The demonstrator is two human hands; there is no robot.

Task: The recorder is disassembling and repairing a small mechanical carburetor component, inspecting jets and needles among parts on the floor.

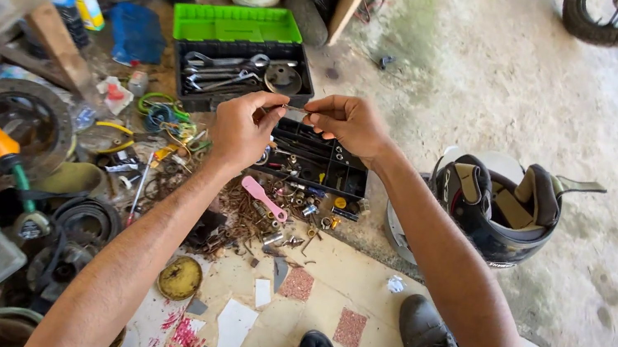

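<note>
Both hands are raised over the open black plastic toolbox, and the small thin metal part runs level between them, its left end pinched in the left hand grip, its right end in the right hand grip.

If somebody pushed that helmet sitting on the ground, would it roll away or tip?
The helmet would probably rock more than roll: it sits opening-up on its rounded shell, so a push could tip it sideways. Its glossy shell looks hard and likely slippery to grab, while the padding inside looks soft. It probably feels light for its size, being mostly hollow.
</note>
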